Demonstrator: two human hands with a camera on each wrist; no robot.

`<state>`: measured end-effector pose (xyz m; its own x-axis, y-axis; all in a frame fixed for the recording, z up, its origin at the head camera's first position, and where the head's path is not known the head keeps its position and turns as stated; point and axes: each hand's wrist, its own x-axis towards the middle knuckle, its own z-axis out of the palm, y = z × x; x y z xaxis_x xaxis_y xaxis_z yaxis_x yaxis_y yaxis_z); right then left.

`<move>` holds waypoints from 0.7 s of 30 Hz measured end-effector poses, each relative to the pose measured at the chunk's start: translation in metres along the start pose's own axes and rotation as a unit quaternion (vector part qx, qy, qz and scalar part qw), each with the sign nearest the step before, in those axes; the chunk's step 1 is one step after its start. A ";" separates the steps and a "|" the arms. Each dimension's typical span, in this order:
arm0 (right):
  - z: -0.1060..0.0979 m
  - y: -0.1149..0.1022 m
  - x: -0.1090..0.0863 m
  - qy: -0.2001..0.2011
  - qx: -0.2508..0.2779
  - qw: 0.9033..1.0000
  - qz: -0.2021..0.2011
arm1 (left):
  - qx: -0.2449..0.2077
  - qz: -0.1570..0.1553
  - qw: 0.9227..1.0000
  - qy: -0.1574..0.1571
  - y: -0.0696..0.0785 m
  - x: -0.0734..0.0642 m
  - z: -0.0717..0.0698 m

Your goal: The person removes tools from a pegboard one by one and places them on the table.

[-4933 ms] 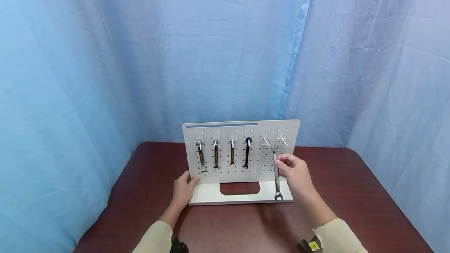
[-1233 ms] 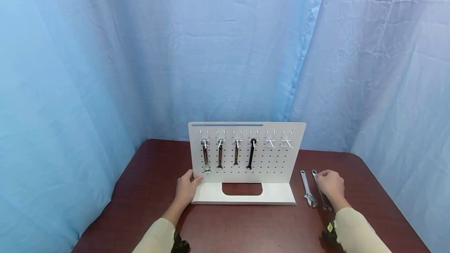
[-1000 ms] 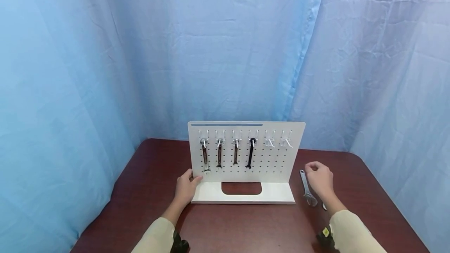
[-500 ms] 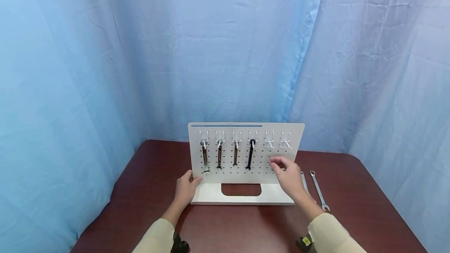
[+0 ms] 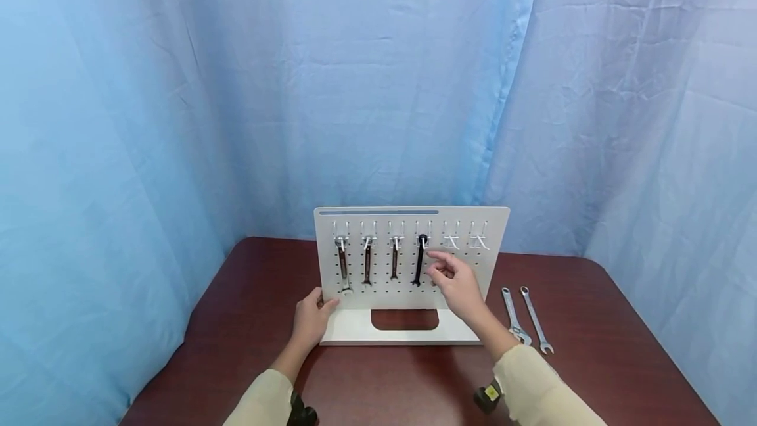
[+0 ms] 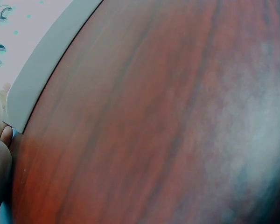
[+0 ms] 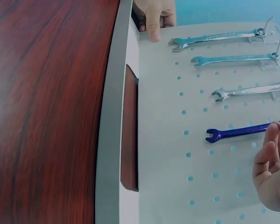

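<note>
My left hand (image 5: pixel 311 318) grips the lower left edge of a white pegboard stand (image 5: pixel 378 296), thumb in front. In the head view, the fingertips of my right hand (image 5: pixel 460 283) are just right of a black combination wrench (image 5: pixel 420 264), index finger and thumb apart. This wrench looks dark blue in the right wrist view, where the fingertips overlap its shaft. It hangs from a hook, open end down. To its left hang three silver combination wrenches, among them the leftmost wrench (image 5: pixel 344 267), the second wrench (image 5: pixel 368 264) and the shorter third wrench (image 5: pixel 395 261).
Two bare hooks, the inner hook (image 5: pixel 451 241) and the outer hook (image 5: pixel 479 242), stick out at the board's right. On the table (image 5: pixel 597 321) to the right lie an adjustable wrench (image 5: pixel 513 314) and a silver combination wrench (image 5: pixel 535 317). Blue curtains (image 5: pixel 367 84) surround the table.
My right hand held a silver combination wrench before the board, then was at the table beside the adjustable wrench. It has let go and moved left to the black wrench. My left hand stays put.
</note>
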<state>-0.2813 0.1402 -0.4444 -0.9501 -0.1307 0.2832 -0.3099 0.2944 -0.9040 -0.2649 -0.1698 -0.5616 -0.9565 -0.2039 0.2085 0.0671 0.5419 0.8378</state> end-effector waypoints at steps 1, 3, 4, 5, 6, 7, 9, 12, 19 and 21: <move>0.002 0.000 0.002 -0.001 0.003 1.000 0.006 | 0.001 0.000 1.000 0.000 0.000 0.000 0.000; 0.004 0.000 0.005 -0.001 0.009 1.000 0.017 | 0.002 0.001 1.000 0.000 -0.001 0.000 0.000; 0.006 -0.001 0.006 0.002 0.015 1.000 0.022 | 0.002 0.002 1.000 -0.001 -0.001 0.001 0.000; 0.007 0.000 0.008 0.004 0.021 0.999 0.027 | 0.002 0.002 1.000 -0.001 -0.001 0.001 0.000; 0.009 0.000 0.009 0.006 0.030 0.999 0.033 | 0.003 0.002 1.000 -0.002 -0.001 0.001 0.000; 0.010 0.000 0.011 0.006 0.039 0.998 0.039 | 0.003 0.002 1.000 -0.002 -0.001 0.001 -0.001; 0.013 0.001 0.013 0.004 0.058 0.997 0.051 | 0.002 0.002 1.000 -0.002 0.000 0.001 -0.001; 0.017 0.003 0.017 -0.007 0.076 0.995 0.069 | 0.003 0.002 1.000 -0.001 0.000 0.001 -0.002; 0.022 0.001 0.019 -0.010 0.079 0.994 0.081 | 0.003 -0.003 1.000 -0.004 0.001 0.001 -0.001; 0.022 -0.001 0.017 -0.006 0.071 0.995 0.076 | 0.003 -0.004 1.000 -0.004 0.001 0.001 -0.001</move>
<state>-0.2966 0.1166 -0.4457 -0.9848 -0.1069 0.1368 -0.1540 0.1741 -0.9726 -0.2654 -0.1700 -0.5602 -0.9592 -0.2025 0.1973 0.0570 0.5448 0.8366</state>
